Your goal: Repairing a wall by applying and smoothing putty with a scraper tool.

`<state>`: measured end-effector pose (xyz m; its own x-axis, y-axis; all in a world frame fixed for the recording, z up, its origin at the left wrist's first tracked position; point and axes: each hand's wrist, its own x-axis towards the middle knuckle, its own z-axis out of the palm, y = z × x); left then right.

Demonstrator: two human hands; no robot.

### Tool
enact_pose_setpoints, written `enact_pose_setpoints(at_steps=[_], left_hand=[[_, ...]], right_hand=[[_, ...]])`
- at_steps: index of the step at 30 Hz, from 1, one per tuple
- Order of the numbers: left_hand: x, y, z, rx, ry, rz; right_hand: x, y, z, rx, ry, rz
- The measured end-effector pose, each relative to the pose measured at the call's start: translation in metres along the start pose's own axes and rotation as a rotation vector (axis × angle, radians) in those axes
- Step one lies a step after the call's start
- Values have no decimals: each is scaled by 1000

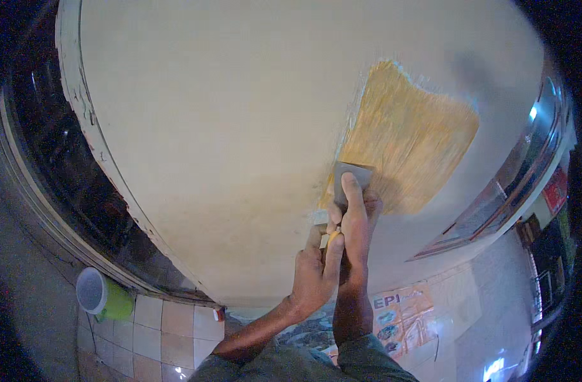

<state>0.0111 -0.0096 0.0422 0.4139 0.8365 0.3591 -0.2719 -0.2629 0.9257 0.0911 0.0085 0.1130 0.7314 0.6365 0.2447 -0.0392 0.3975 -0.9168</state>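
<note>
With the right hand (pixel 358 216) and left hand (pixel 316 270) both gripping the putty knife (pixel 351 181), a tilted blade could gouge the cream wall (pixel 227 140) beside the ochre patch (pixel 409 143).

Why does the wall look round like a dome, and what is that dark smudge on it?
Head view: the fisheye lens bends the pale wall and window frame toward the rim; corners go black; a soft grey shadow lies above the yellow patch; glare flares at right.
</note>
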Motion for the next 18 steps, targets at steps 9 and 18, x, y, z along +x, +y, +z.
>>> enact_pose_setpoints(at_steps=[9,18], left_hand=[[12,17,1,-106,-39,-12],[12,24,2,-71,-36,1]], right_hand=[[14,-17,7,4,-16,-49],[2,-39,17,46,-1,28]])
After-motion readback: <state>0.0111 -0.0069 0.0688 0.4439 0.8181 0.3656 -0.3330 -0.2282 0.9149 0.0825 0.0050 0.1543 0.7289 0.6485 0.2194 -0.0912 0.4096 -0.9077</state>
